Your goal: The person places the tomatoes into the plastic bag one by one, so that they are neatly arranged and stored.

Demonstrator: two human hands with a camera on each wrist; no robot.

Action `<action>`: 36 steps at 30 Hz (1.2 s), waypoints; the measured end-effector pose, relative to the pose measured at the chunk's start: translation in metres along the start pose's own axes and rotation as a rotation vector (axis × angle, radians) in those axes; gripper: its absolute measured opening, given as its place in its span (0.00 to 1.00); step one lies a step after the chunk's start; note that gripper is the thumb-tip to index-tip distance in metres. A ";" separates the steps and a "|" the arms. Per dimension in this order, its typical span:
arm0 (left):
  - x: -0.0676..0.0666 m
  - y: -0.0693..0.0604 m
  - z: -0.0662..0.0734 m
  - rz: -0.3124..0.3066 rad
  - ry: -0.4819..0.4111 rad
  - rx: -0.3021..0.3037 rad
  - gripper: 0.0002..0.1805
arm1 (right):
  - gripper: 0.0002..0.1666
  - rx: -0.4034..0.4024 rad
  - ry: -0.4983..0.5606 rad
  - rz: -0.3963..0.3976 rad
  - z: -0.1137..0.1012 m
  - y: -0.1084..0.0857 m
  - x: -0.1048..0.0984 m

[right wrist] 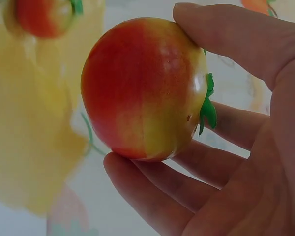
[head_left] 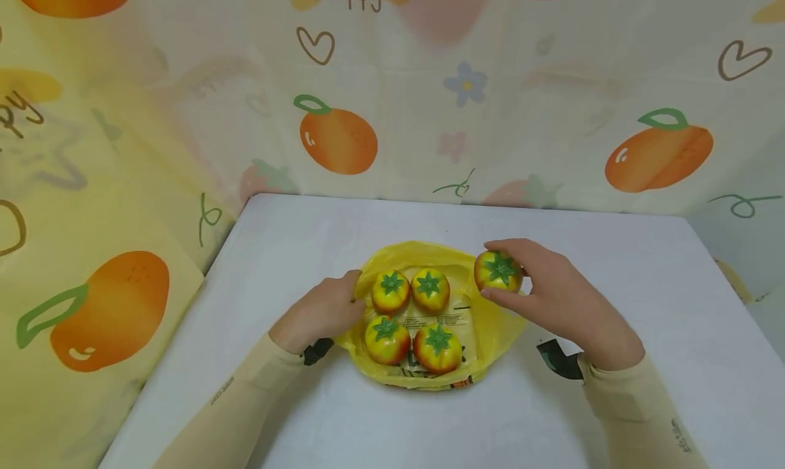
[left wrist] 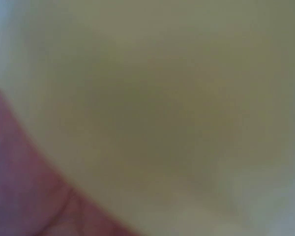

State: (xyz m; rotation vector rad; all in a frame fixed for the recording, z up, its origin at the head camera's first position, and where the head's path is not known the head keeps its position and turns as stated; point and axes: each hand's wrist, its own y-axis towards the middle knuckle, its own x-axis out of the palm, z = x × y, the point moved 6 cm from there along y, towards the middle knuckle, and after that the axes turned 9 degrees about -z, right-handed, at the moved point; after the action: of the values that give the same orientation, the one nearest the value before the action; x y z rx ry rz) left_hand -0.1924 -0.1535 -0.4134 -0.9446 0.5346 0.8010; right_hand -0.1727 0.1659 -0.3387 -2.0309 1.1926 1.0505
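A yellow plastic bag (head_left: 417,251) lies spread open on the table, several red-and-yellow artificial tomatoes (head_left: 431,290) with green star-shaped leaves inside it. My left hand (head_left: 325,309) pinches the bag's left rim. The left wrist view is mostly filled by blurred pale yellow, with part of the hand (left wrist: 34,182) at lower left. Over the bag's right rim, my right hand (head_left: 555,295) grips another tomato (head_left: 498,271) between thumb and fingers. In the right wrist view this tomato (right wrist: 142,88) turns its red side to the camera, its green leaves toward the palm.
A white-covered table (head_left: 490,414) extends around the bag on all sides. Behind it hangs a cloth (head_left: 392,67) printed with oranges, hearts and flowers, and a similar yellowish cloth (head_left: 122,203) hangs along the left side. Dark straps (head_left: 559,360) show at the wrists.
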 end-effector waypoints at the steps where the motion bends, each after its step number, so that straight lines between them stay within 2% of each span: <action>1: 0.000 0.000 0.000 0.001 0.002 -0.002 0.33 | 0.41 0.000 0.007 -0.016 -0.002 0.001 0.004; 7: 0.001 0.001 -0.001 -0.003 0.010 -0.011 0.34 | 0.41 0.011 0.035 -0.080 -0.009 0.007 0.027; 17: 0.002 0.000 0.000 -0.007 -0.004 -0.014 0.33 | 0.41 -0.018 0.053 -0.116 -0.012 0.014 0.053; 25: 0.002 0.001 0.000 -0.008 -0.004 -0.012 0.35 | 0.42 0.004 0.041 -0.139 -0.008 0.016 0.062; 36: 0.002 0.001 0.000 0.007 0.003 0.005 0.32 | 0.41 0.007 0.030 -0.153 -0.005 0.019 0.071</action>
State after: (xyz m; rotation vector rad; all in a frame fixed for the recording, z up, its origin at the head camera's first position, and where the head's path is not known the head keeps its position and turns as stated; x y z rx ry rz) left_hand -0.1917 -0.1521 -0.4155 -0.9394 0.5424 0.8044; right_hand -0.1668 0.1205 -0.3970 -2.1027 1.0357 0.9441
